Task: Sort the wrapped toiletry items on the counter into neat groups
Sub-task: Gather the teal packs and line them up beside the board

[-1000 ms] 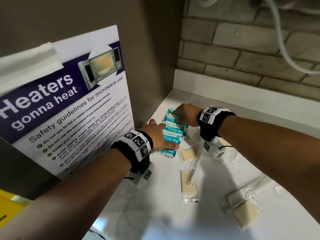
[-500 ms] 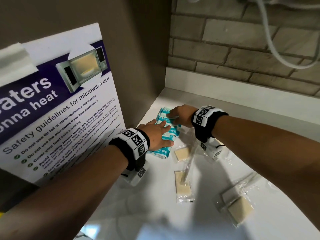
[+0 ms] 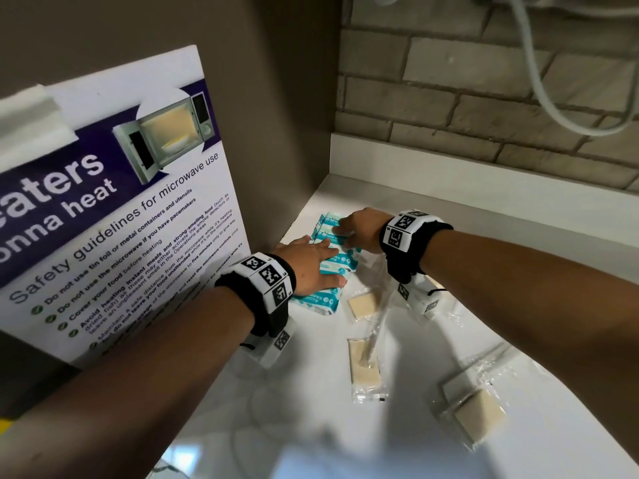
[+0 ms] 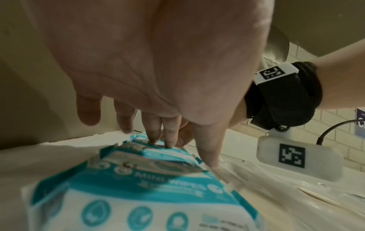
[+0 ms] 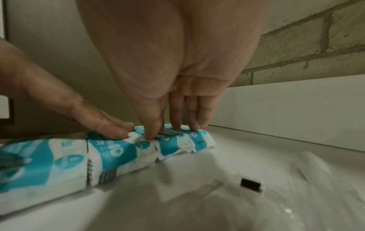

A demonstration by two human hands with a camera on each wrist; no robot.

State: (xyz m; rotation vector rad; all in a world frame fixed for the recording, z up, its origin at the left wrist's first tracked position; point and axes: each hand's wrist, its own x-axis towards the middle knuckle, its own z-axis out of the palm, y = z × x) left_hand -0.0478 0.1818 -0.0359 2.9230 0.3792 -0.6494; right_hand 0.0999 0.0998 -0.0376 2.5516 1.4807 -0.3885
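1. Your left hand (image 3: 311,267) lies flat with straight fingers (image 4: 151,131) pressing down on the row of teal-and-white mini wipes packs (image 3: 332,267), gripping nothing.
2. Your right hand (image 3: 359,229) rests extended fingertips (image 5: 194,123) on the far packs of the same row, also without a grasp.
3. The packs lie side by side on the white worktop (image 3: 449,340), in the corner near the side panel and the microwave safety poster (image 3: 114,216).
4. Clear-wrapped beige items lie apart to the right: one (image 3: 363,304) just beside the row, another (image 3: 364,369) nearer you, a third (image 3: 477,413) farther right.
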